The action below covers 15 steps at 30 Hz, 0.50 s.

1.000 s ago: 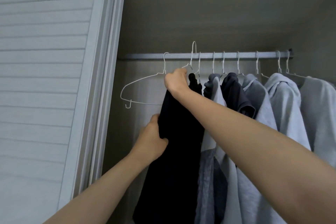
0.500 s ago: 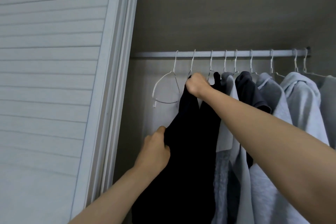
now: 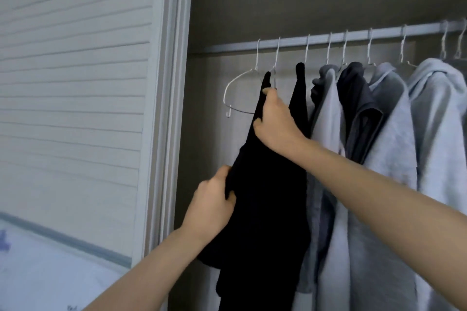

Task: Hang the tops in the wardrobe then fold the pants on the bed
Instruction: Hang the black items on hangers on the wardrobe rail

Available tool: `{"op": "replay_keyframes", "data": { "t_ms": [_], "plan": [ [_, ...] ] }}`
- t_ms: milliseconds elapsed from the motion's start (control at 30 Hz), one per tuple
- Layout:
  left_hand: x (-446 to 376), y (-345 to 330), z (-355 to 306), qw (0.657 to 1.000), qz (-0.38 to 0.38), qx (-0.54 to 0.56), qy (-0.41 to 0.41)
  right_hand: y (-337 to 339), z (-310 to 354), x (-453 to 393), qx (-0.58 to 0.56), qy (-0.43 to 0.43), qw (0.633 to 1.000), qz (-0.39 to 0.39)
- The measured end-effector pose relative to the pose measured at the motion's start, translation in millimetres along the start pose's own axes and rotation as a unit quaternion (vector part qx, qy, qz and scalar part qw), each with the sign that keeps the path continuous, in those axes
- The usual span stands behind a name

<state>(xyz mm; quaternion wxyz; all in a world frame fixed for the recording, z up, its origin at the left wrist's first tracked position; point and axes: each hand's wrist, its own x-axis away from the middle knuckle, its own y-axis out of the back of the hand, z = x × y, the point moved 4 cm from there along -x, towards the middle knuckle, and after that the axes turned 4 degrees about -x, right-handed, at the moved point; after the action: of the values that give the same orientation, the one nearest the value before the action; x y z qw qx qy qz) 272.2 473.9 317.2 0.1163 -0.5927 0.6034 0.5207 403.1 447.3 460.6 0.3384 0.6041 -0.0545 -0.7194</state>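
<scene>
Black top [image 3: 265, 197] hung from rail [image 3: 328, 39] at wardrobe's 9 o'clock end, beside one bare hanger [image 3: 237, 91]. Right hand [image 3: 275, 118] fingers pinched its shoulder; left hand [image 3: 212, 207] fingers gripped its edge. Slatted door [image 3: 75, 83] at 9 o'clock. Nine hooks counted.

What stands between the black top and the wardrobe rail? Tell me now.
Nothing visible does. The black top already hangs by its hanger hook from the rail, between the empty hanger and another dark top. The right hand grips its shoulder; the left hand grips its left edge.
</scene>
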Motion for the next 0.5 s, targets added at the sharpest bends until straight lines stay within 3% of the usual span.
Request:
{"op": "replay_keyframes", "data": {
  "t_ms": [267,500],
  "plan": [
    [80.4,24.5,-20.4,0.985,-0.021,-0.148,0.085,0.9,5.2,109.7,-0.062,0.039,0.996,0.048],
    [203.7,51.5,-79.2,0.943,-0.079,-0.195,0.258,18.8,22.2,216.6,-0.265,0.082,0.947,0.159]
  ]
}}
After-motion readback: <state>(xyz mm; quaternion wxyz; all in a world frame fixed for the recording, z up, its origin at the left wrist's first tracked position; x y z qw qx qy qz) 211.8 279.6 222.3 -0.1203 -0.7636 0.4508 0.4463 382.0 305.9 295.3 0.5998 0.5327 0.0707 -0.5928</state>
